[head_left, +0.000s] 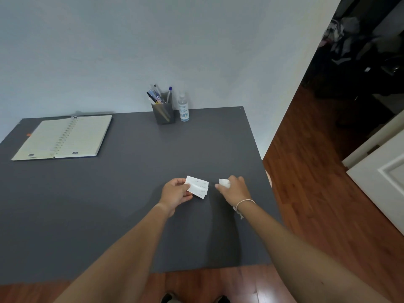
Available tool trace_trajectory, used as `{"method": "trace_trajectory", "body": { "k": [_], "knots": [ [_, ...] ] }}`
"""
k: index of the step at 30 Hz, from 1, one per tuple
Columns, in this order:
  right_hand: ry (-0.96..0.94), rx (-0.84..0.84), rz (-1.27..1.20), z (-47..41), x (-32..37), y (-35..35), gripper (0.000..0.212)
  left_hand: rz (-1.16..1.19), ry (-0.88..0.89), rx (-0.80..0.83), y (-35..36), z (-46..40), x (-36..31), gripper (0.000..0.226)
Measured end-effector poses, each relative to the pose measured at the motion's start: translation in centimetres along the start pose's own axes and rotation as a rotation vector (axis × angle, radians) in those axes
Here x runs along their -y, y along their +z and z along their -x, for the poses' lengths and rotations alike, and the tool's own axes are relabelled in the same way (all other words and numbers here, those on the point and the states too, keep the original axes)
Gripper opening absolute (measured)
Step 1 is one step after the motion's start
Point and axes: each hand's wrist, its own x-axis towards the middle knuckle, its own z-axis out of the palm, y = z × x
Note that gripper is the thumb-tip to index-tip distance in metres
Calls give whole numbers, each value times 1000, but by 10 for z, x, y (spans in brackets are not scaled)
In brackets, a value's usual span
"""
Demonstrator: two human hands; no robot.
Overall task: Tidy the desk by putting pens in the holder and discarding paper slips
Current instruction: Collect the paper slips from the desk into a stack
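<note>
My left hand (176, 193) pinches a small stack of white paper slips (198, 186) just above the dark grey desk (109, 204), near its right side. A hand's width to the right, my right hand (235, 189) is closed around a crumpled white slip (224, 183) that pokes out by the fingers. The grey square pen holder (164, 113) stands at the back edge of the desk against the wall, with several pens (156, 96) upright in it. No loose pen lies on the desk.
A clear sanitizer bottle (183, 108) stands right of the holder. An open spiral notebook (63, 137) lies at the back left. Wooden floor (317, 193) runs along the desk's right edge, with a white door (384, 189) further right.
</note>
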Motion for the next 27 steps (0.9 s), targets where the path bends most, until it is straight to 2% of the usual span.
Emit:
{"method": "trace_trajectory", "body": {
  "k": [4,8,10,16,23,27],
  "knots": [
    [59,-11,-199,-14,16,-11,52,9,2,25,11,-11,-12,10],
    [29,-57,-407,-28,32,-15,30,31,3,77,22,-26,-26,9],
    [7,-87,-386,-37,42,-17,32,45,3,113,28,-34,-36,8],
    [13,-91,-382,-69,59,-15,17,116,-5,274,43,-61,-70,8],
    [98,-238,-418,-94,59,-25,22,187,-55,375,55,-92,-90,9],
    [97,-272,-429,-106,49,-37,18,157,-72,416,70,-102,-94,9]
  ]
}}
